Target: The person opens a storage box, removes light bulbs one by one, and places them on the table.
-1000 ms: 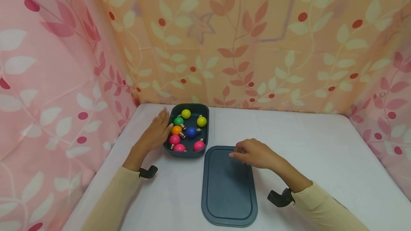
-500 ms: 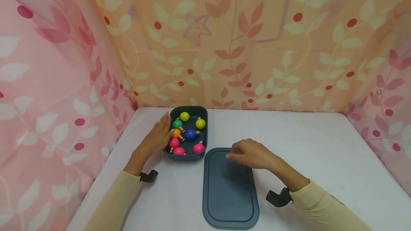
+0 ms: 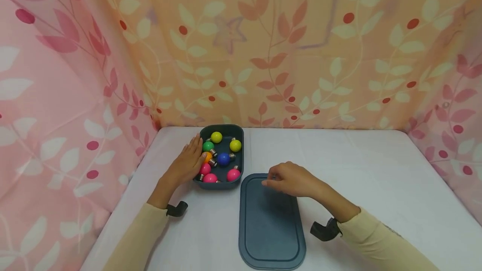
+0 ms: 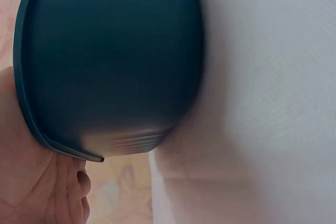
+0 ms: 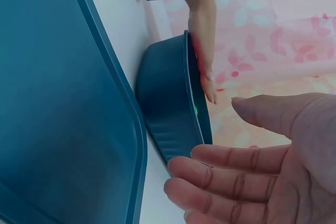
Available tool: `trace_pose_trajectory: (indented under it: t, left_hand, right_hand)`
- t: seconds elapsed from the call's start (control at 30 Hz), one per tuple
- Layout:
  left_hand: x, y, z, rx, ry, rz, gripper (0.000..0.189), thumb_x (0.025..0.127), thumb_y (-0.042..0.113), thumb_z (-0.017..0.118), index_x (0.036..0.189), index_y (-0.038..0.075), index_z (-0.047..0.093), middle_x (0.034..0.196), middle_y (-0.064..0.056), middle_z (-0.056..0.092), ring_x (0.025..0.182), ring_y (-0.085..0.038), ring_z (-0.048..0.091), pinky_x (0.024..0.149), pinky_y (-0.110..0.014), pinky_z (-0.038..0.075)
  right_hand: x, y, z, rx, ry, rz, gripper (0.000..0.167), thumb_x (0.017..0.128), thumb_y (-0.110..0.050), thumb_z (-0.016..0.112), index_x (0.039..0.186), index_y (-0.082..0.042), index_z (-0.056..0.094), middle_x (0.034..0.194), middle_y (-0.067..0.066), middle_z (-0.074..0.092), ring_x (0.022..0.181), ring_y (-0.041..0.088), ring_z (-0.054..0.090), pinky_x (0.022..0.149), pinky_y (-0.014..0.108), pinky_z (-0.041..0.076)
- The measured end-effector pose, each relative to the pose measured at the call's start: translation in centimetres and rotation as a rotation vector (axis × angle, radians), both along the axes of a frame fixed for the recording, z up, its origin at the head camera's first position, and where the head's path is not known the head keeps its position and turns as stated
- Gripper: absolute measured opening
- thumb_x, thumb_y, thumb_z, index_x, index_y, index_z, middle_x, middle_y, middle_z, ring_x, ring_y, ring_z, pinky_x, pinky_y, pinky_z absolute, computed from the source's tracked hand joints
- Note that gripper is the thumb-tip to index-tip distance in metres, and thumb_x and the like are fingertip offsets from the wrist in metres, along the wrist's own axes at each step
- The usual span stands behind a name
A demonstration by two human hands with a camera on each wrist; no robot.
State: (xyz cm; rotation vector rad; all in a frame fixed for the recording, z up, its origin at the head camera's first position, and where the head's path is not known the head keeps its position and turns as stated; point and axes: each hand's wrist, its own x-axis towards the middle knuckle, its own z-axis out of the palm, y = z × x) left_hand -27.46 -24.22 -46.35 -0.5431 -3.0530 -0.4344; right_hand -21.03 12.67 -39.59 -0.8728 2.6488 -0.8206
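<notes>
The left hand [image 3: 186, 162] lies along the left rim of the dark blue-grey container [image 3: 217, 185], fingers straight and close together, thumb reaching over the edge; it grips nothing that I can see. The right hand [image 3: 291, 179] hangs loosely bent above the far end of the flat, matching lid [image 3: 272, 225], and it is bare too: from the right wrist I can see a wide gap between thumb and fingers, with nothing in it.

The container stands upright near the back edge of the white-covered surface [image 3: 346, 166], uncovered. Inside lie eight small coloured bulbs with metal screw bases: two yellow bulbs [image 3: 235, 145], a green bulb [image 3: 208, 146], an orange bulb [image 3: 208, 157] partly behind the thumb, a blue bulb [image 3: 224, 159] and three pink bulbs [image 3: 234, 174] toward the near end. The lid lies flat to the right and nearer the person, its far left corner just beside the container; I can't tell whether they touch.

To my eye this is a steadying pause, with one side braced and the other free. Working with the lid would call for the right hand to drop to its edge and pinch it; picking a bulb, for a reach leftward over the rim.
</notes>
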Motion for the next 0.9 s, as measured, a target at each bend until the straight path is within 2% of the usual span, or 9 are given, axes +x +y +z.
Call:
trace_pose_trajectory:
  t: [0.33,0.6,0.73,0.9]
  left_hand:
    - [0.0,0.1,-0.4,0.009,0.028,0.005,0.07,0.11,0.041,0.031,0.161,-0.002,0.009,0.17,-0.014,-0.004,0.156,-0.035,0.001,0.124,-0.054,0.009]
    - [-0.1,0.3,-0.5,0.002,0.025,0.012,0.07,0.11,0.039,0.034,0.161,-0.001,0.009,0.171,-0.012,-0.004,0.156,-0.033,-0.001,0.124,-0.052,0.008]
    - [-0.1,0.2,-0.6,0.015,0.026,0.015,0.069,0.11,0.039,0.033,0.161,-0.001,0.009,0.171,-0.012,-0.003,0.156,-0.033,0.0,0.124,-0.052,0.009]
    - [0.0,0.2,-0.3,0.023,-0.002,0.012,0.069,0.111,0.041,0.03,0.161,0.0,0.006,0.17,-0.011,-0.006,0.157,-0.031,-0.003,0.124,-0.051,0.007]
  right_hand:
    - [-1.3,-1.7,-0.1,-0.089,0.013,0.07,0.027,0.098,-0.035,0.068,0.101,-0.01,0.076,0.062,-0.008,0.059,0.058,0.009,0.056,0.052,0.027,0.05]
    - [-3.4,-4.2,-0.3,-0.154,0.102,0.161,0.015,0.096,-0.026,0.072,0.101,-0.012,0.076,0.077,-0.009,0.069,0.07,0.007,0.06,0.064,0.025,0.054]
    - [-4.3,-5.8,-0.5,-0.139,0.15,0.178,0.016,0.093,-0.02,0.076,0.104,-0.008,0.076,0.088,-0.007,0.072,0.082,0.01,0.065,0.07,0.023,0.056]
    - [-5.2,-7.5,-0.9,-0.047,0.197,0.203,0.023,0.09,-0.017,0.079,0.11,-0.007,0.075,0.101,0.002,0.074,0.096,0.019,0.069,0.082,0.027,0.057]
